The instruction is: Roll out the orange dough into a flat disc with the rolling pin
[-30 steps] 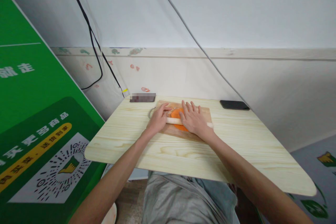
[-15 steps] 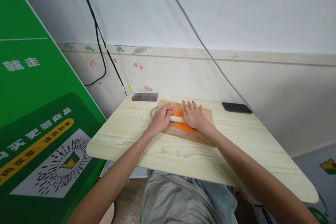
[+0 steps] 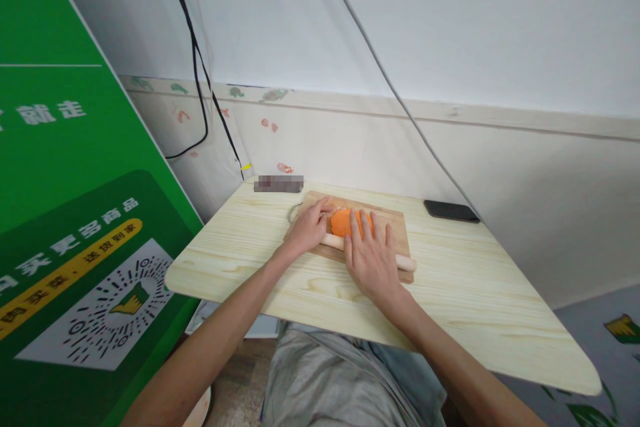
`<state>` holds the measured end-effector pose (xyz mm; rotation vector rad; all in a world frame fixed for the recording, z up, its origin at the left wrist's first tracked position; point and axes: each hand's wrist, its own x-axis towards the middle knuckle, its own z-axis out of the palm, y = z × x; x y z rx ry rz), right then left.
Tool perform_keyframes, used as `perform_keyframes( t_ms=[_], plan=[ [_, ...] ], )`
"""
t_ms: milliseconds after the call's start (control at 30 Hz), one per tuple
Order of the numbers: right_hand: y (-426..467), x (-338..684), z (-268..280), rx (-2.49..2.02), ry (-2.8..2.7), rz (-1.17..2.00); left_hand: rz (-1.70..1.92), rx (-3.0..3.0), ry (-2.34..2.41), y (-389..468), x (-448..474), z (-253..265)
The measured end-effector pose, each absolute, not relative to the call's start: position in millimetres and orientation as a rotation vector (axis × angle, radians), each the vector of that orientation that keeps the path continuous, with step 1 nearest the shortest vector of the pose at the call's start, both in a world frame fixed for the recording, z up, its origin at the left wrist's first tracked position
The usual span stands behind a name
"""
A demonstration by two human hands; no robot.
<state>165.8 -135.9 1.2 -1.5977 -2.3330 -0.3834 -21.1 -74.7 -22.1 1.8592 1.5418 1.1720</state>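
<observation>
A pale wooden rolling pin (image 3: 334, 240) lies slanted across a wooden cutting board (image 3: 395, 223), its right end nearer me. Just behind the pin is a flattened orange piece, apparently dough (image 3: 341, 221). My left hand (image 3: 307, 227) is bent over the pin's left end, covering it, with the fingertips near the board's far side. Flat across the pin rests my right hand (image 3: 373, 260), its fingers spread and reaching over the orange dough. My right hand hides the pin's middle and part of the dough.
The pale wood-grain table (image 3: 480, 280) meets the wall behind. A black phone (image 3: 451, 211) lies at the back right, a blurred-out object (image 3: 279, 184) at the back left. Left stands a green printed panel (image 3: 65, 173). A metal ring (image 3: 294, 212) sits at the board's left edge.
The rolling pin has come toward me, exposing the far part of the orange dough. My right hand has moved back toward me with it; my left hand has barely shifted.
</observation>
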Motion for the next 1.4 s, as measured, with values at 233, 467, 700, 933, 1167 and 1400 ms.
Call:
perform_keyframes(
  t_ms=[233,467,700,933,1167,1400],
  plan=[
    [-135,167,5,-1.625,-2.384,-0.344,1.194,1.857,1.552,-74,-21,-24],
    [-95,169,23,-1.721,-2.509,-0.321,1.170,1.924,1.592,-72,-19,-26],
    [-108,168,17,-1.739,-2.445,-0.327,1.168,1.932,1.596,-71,-20,-26],
    [-106,168,18,-1.715,-2.453,-0.304,1.187,1.931,1.588,-71,-20,-27],
    [-42,169,24,-1.805,-2.466,-0.034,1.184,1.947,1.584,-71,-21,-26],
    [-44,172,20,-1.709,-2.445,-0.106,1.213,1.908,1.586,-69,-21,-27]
  ],
)
